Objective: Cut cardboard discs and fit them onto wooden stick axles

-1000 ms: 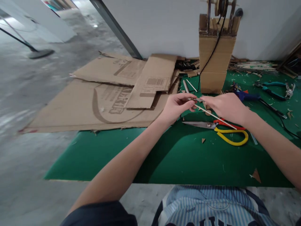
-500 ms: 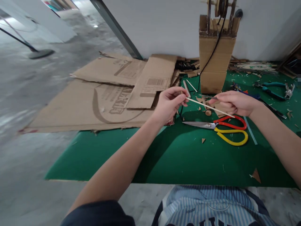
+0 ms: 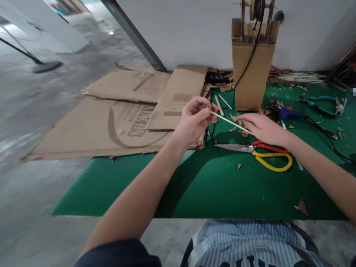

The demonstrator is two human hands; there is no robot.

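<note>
My left hand (image 3: 194, 120) is raised over the green mat (image 3: 211, 185) and pinches one end of a thin wooden stick (image 3: 229, 121); a small brown piece shows at its fingertips. The stick slants down to the right and ends at my right hand (image 3: 263, 128). My right hand lies low over the mat with its fingers curled by a small round cardboard disc (image 3: 244, 134). Whether that hand grips the stick or the disc I cannot make out. Scissors with a red and a yellow handle (image 3: 261, 155) lie on the mat just in front of my right hand.
Flattened cardboard sheets (image 3: 122, 115) cover the mat's left side and the floor. A tall cardboard stand (image 3: 250, 66) with a black cable rises at the back. Blue-handled tool (image 3: 289, 114), teal pliers (image 3: 322, 104), loose sticks (image 3: 222, 104) and cardboard scraps lie around. A lamp base (image 3: 44, 66) rests on the floor.
My left hand has pulled the stick's end up and to the left. My right hand has dropped lower onto the mat near the disc, and the hands are farther apart.
</note>
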